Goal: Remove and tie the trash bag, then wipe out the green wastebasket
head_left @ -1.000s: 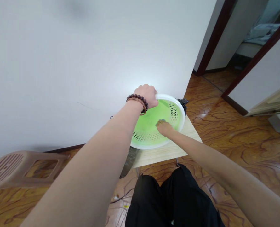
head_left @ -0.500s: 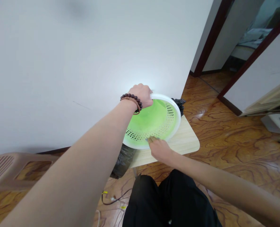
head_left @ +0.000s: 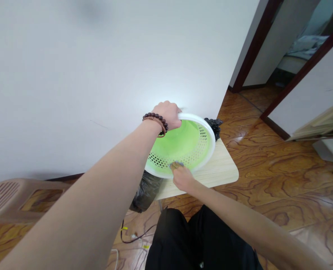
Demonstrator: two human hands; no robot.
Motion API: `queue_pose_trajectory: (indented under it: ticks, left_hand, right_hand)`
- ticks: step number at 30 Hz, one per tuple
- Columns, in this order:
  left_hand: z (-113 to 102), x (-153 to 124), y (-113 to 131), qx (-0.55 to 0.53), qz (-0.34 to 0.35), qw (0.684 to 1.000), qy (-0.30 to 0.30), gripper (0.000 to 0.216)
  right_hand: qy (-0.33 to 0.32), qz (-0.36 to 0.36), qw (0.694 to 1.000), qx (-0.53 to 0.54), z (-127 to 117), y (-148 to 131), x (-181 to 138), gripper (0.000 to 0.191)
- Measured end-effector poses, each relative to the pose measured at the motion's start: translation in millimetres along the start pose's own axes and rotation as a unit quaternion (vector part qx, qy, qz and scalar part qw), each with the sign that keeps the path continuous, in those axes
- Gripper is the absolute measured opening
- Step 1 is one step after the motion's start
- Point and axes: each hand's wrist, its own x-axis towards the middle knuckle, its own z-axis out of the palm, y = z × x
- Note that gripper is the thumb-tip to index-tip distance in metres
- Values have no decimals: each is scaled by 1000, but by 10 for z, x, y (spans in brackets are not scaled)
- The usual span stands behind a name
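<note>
A green plastic basket (head_left: 180,140) with a white rim and rows of holes is tilted toward me above a small table. My left hand (head_left: 168,113), with a beaded bracelet at the wrist, is closed over the basket's far rim. At the near side of the basket, my right hand (head_left: 181,177) is closed on a small greyish cloth (head_left: 175,164), pressed against the holed inner wall. Most of the cloth is hidden by my fingers. My left forearm covers the left part of the basket.
Under the basket stands a pale wooden table (head_left: 225,165) against the white wall. A filled dark plastic bag (head_left: 148,189) hangs at its left, and black plastic (head_left: 214,127) bunches at its right. A beige stool (head_left: 23,197) and a floor cable (head_left: 135,239) are leftward.
My right hand has moved a little left along the basket's near inner wall with the cloth. My left hand keeps its hold on the rim.
</note>
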Motion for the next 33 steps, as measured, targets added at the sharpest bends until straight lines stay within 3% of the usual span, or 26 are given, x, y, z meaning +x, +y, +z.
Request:
queue_pose_trajectory:
  ticks: [3, 6, 10, 12, 15, 18, 22, 26, 33]
  left_hand:
    - [-8, -2, -3, -10, -2, 1000, -3, 40]
    - [-11, 4, -3, -17, -5, 1000, -10, 41]
    - [-5, 16, -4, -7, 2, 1000, -7, 41]
    - [-2, 17, -4, 3, 0, 1000, -6, 40]
    - [-3, 7, 1, 8, -3, 1000, -5, 40]
    - [-3, 1, 10, 2, 0, 1000, -3, 38]
    - [11, 16, 14, -10, 7, 1000, 5, 35]
    - [22, 42, 15, -15, 10, 1000, 17, 33]
    - [3, 15, 52, -30, -6, 999, 19, 39]
  right_hand:
    - [3, -50, 998, 26, -28, -138, -359, 51]
    - [-15, -43, 998, 53, -168, -101, -472, 50]
    - [8, 41, 998, 46, -406, 181, -93, 49]
    - [31, 47, 998, 19, -453, 349, 187, 48]
    - [-12, 52, 998, -28, -372, 518, 465, 40]
    - [-46, 39, 996, -67, -159, 508, 430, 36]
    - [21, -21, 996, -89, 116, 307, -3, 43]
    - [65, -72, 991, -86, 215, 186, -393, 49]
    - [93, -31, 985, -142, 203, 308, -300, 44]
